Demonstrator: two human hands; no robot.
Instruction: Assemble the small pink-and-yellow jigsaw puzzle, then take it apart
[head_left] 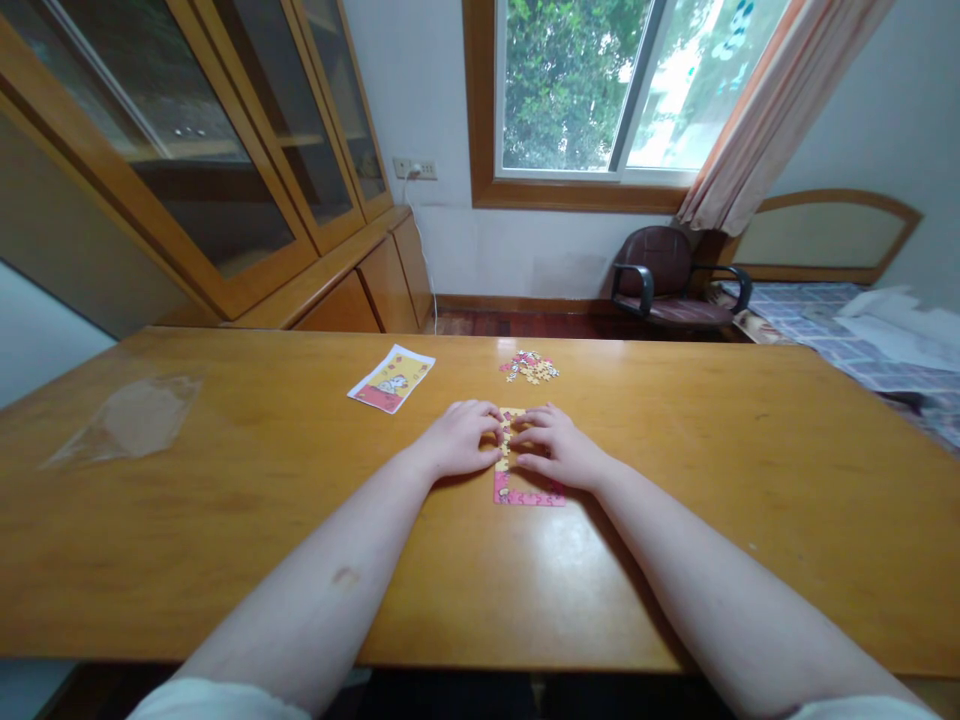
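Note:
A partly joined jigsaw puzzle point(517, 488), yellow with a pink lower border, lies on the wooden table point(675, 560) in front of me. My left hand point(461, 438) rests on its left side with fingers curled down onto the pieces. My right hand point(559, 447) presses on its right side, fingers bent and together. The fingertips of both hands meet over the puzzle's upper part. Whether either hand pinches a loose piece is hidden. A small heap of loose puzzle pieces point(529, 367) lies just beyond the hands.
A printed picture card point(391, 378) lies at the far left of the hands. A clear plastic bag point(127, 420) lies at the table's left. Behind the table stand a glass-door cabinet point(225, 170), a dark armchair point(667, 280) and a bed point(862, 330).

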